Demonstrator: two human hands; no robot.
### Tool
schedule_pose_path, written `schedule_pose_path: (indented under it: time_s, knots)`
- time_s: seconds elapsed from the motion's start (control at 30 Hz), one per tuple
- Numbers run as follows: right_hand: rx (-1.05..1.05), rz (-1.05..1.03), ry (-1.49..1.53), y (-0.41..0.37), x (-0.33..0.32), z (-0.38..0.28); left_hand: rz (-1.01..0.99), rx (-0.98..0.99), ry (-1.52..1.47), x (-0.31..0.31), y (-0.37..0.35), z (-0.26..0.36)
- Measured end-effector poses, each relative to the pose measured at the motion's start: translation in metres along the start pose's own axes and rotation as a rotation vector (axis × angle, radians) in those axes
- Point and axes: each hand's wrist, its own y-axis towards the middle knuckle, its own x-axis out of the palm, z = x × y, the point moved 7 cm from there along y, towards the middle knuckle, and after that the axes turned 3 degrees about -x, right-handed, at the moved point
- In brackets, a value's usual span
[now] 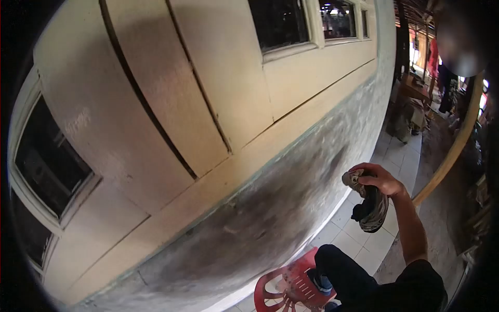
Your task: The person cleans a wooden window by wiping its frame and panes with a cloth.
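Note:
My right hand point(382, 179), at the right of the view, is closed on the upper end of a worn patterned shoe point(375, 210) with a dark opening. The shoe hangs from my fingers above the pale floor tiles. Nothing of my left hand shows. Below and left of the shoe is my bent knee in dark trousers point(345, 270), beside a red plastic chair point(299, 286). A bluish thing point(320, 281) lies over the chair near my leg; I cannot make out what it is.
A cream wooden wall point(223, 104) with windows and a stained grey lower part point(260, 223) fills the left and middle. White tiles point(340, 236) run along its foot. A slanting wooden pole point(452, 151) and cluttered objects stand at the right.

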Motion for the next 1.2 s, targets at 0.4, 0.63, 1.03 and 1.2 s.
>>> schedule_pose_path:
  time_s: [0.4, 0.63, 1.03, 1.2]
  knots:
    - [-0.094, 0.216, -0.078, -0.053, -0.056, 0.083, 0.141, -0.024, 0.119, -0.045, -0.070, -0.035]
    - [-0.118, 0.365, 0.106, -0.097, -0.048, 0.035, 0.041, -0.055, -0.106, -0.064, -0.082, -0.022]
    - [-0.008, 0.418, 0.067, -0.085, -0.068, 0.064, 0.139, -0.083, -0.283, -0.059, -0.099, -0.015]
    - [-0.051, 0.342, 0.093, -0.064, -0.067, 0.078, 0.140, -0.088, -0.251, -0.057, -0.102, -0.011]
